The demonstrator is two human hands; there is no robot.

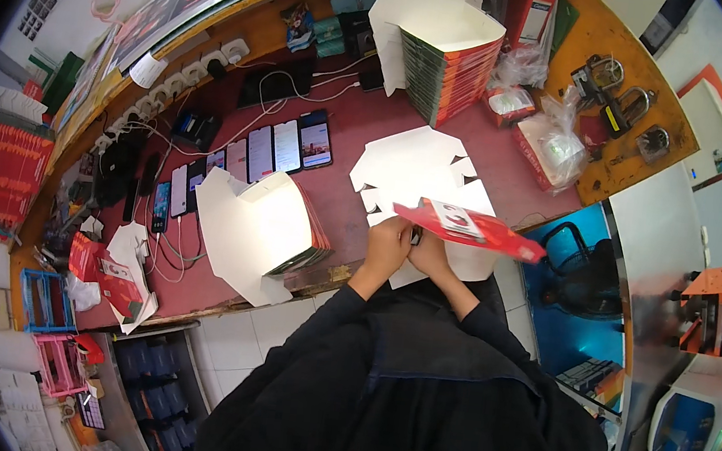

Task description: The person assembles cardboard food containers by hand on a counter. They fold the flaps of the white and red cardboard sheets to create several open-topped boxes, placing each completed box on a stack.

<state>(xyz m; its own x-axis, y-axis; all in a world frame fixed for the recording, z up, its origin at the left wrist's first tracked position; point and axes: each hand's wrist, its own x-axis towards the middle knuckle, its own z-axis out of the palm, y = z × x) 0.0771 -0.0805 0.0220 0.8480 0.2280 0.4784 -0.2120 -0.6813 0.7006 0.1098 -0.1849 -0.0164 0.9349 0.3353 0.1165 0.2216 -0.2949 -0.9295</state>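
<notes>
Left hand (387, 245) and right hand (431, 253) side by side above near edge of maroon desk (509, 176), both closed on flat red-and-white printed cardboard carton blank (468, 227). Blank held level, extending rightward over white unfolded cardboard sheets (421, 170). Fanned stack of flat cartons (267, 228) just left of hands.

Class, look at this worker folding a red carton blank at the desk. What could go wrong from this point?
1. Both hands, left and right, grip one end of the red carton blank; its free end sticks out unsupported and may crease.
2. The leaning stack of flat blanks sits at the desk edge and could slide off.
</notes>
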